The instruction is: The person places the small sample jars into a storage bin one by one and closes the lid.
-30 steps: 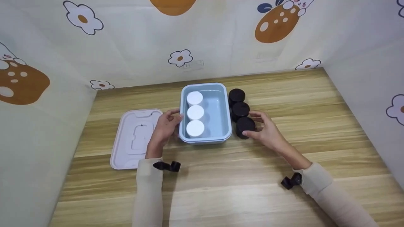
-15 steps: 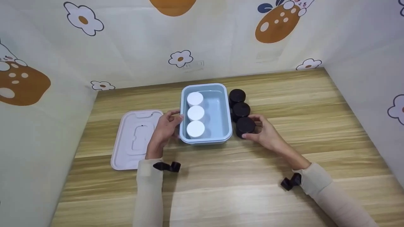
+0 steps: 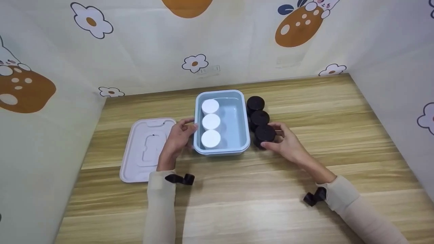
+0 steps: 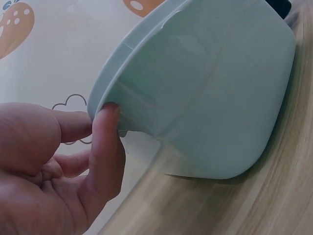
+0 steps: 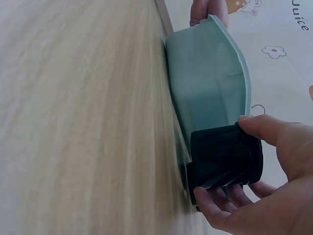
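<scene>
Nearest, two beige sleeves [image 3: 161,210] reach over the wood-grain table [image 3: 244,213], a small black device [image 3: 179,179] at each wrist. The right hand [image 3: 286,145] grasps the nearest black cylinder [image 3: 265,133], thumb on one side and fingers curled round the other; whether its base touches the table I cannot tell. The left hand [image 3: 176,139] pinches the left rim of the light blue tub [image 3: 222,151], which sits on the table between the two hands. Left of it lies a flat white lid [image 3: 134,152], partly behind the left hand. Inside the tub, three white cylinders [image 3: 211,138] stand in a row along its left wall. Beyond the gripped cylinder, two more black cylinders [image 3: 260,118] stand just right of the tub. Farthest back hangs a pale wall covering [image 3: 149,54] printed with flowers and orange shapes.
</scene>
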Available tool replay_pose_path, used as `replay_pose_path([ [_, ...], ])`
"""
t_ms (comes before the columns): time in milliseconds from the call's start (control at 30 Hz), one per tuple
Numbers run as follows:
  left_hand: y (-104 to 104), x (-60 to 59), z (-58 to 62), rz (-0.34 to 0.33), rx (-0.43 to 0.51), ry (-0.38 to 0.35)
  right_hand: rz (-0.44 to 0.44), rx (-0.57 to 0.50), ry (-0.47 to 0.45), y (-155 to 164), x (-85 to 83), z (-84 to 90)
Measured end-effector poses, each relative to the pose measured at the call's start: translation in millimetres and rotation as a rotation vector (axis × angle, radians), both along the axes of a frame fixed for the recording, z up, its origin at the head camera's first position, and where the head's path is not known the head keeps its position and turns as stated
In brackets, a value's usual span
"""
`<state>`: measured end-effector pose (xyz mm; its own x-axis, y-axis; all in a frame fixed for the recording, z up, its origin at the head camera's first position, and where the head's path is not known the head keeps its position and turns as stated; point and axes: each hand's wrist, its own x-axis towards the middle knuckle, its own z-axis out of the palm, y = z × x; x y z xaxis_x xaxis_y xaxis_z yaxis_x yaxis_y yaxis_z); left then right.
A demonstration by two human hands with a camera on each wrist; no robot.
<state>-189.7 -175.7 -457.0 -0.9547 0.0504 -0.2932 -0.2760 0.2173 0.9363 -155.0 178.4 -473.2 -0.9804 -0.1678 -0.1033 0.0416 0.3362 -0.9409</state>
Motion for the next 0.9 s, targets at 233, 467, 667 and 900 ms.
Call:
replay_pose_path([
  [233, -0.7, 1.3, 0.9, 0.000, 0.013, 0.004, -0.005, -0.007, 0.021, -3.0, 1.2, 15.1],
  [467, -0.4, 1.6, -0.4, 0.004, 0.056, 0.016, -0.013, -0.009, 0.057, -9.8, -1.1, 28.0],
  [667, 1.1, 1.1, 1.3, 0.008, 0.015, 0.015, -0.004, -0.032, 0.091, -11.7, -9.1, 42.0],
  [900, 0.8, 0.6, 2.2, 0.005, -0.013, -0.014, -0.010, -0.085, 0.080, -17.4, -19.0, 49.8],
])
